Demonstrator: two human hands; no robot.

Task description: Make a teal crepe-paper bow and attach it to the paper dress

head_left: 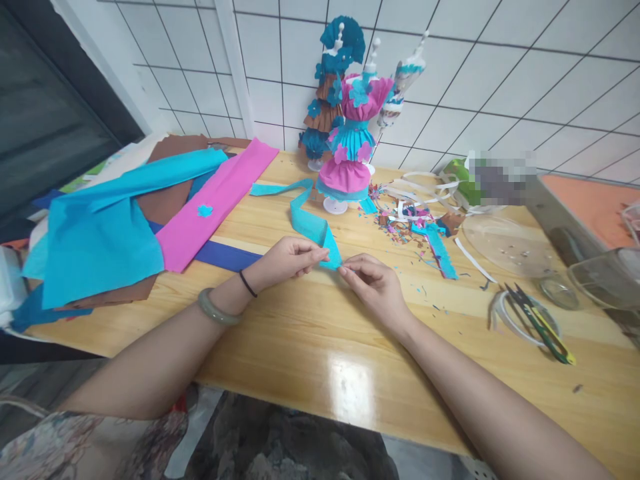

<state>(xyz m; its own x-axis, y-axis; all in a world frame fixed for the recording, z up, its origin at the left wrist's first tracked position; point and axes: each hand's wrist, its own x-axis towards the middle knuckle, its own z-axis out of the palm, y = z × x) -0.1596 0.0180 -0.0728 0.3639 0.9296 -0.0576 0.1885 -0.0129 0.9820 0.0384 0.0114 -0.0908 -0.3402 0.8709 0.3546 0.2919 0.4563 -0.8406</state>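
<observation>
A long turquoise strip of crepe paper or fabric (pixel 309 225) winds over the table, its near end held between my hands. My left hand (pixel 295 257) pinches that end from the left, thumb against fingers. At the strip's right corner, the fingertips of my right hand (pixel 373 283) are closed on it. Just beyond my hands stands a small tiered figure (pixel 344 177) in pink and turquoise ruffles with flower shapes. Behind it is a similar brown and dark teal one (pixel 325 110).
Pink (pixel 220 207) and turquoise sheets (pixel 100 233) are piled at left. Right of the figures lie cut scraps (pixel 400 223) and white ribbon. Thread snips (pixel 543 323) rest on a coil at right, near a clear plastic disc (pixel 500 240) and an orange-lined tray (pixel 595 207). A tiled wall stands behind.
</observation>
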